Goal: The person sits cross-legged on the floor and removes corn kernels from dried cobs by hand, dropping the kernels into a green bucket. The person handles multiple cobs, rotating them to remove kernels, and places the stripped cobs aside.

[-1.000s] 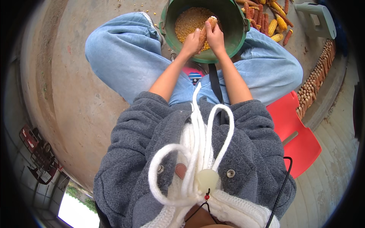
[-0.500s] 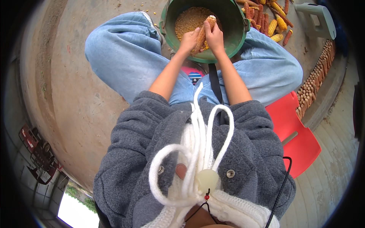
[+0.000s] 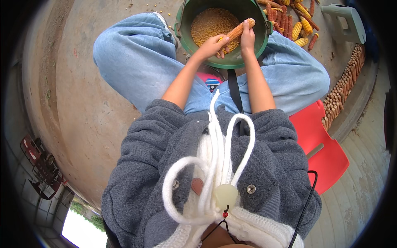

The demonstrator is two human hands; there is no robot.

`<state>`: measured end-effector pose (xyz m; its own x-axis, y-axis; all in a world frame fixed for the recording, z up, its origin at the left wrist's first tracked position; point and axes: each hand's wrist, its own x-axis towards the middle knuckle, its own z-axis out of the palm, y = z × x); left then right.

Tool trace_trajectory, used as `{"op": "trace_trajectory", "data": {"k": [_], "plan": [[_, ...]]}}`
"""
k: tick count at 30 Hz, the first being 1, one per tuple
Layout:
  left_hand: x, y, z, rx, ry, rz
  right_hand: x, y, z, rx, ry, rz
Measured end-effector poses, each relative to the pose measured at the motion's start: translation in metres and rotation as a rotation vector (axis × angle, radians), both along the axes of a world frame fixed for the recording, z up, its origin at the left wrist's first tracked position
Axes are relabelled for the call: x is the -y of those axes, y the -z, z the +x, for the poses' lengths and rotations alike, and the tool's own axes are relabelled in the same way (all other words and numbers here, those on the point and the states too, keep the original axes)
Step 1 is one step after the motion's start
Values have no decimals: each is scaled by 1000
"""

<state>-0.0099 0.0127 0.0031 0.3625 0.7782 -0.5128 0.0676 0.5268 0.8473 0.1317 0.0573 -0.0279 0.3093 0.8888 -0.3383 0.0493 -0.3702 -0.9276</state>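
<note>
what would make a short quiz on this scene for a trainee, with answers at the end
1. Which hand holds the corn cob nearer its upper end in the picture?
2. What lies inside the green bucket: a) water, b) loose kernels, c) leaves?
3. True or false: the red chair is on the person's right.

Key: 1. The right hand; 2. b; 3. True

Left hand [image 3: 215, 46] and right hand [image 3: 247, 38] held out in front, slightly apart;
the left forearm [image 3: 180, 84] is slanted inward, its hand turned rightward with fingers curled; the right forearm [image 3: 260, 84] is held straighter, its hand set farther forward, thumb and fingers bent in a grip.
</note>
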Motion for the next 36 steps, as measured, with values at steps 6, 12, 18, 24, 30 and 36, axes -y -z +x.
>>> {"op": "trace_trajectory", "data": {"k": [6, 12, 18, 24, 30, 36], "plan": [[3, 13, -2, -131, -81, 160, -3, 23, 4, 101, -187, -216], [0, 12, -9, 99, -221, -20, 3, 0, -7, -56, -177, -35], [-3, -1, -3, 61, -142, 60, -1, 8, 6, -171, 3, -42], [0, 39, 1, -271, -183, 677, 2, 4, 2, -300, -13, -139], [2, 28, -5, -392, -139, 460, 6, 7, -5, -251, -75, -39], [-7, 13, -13, 81, -287, -233, 5, 3, -1, -517, -16, 21]]}}
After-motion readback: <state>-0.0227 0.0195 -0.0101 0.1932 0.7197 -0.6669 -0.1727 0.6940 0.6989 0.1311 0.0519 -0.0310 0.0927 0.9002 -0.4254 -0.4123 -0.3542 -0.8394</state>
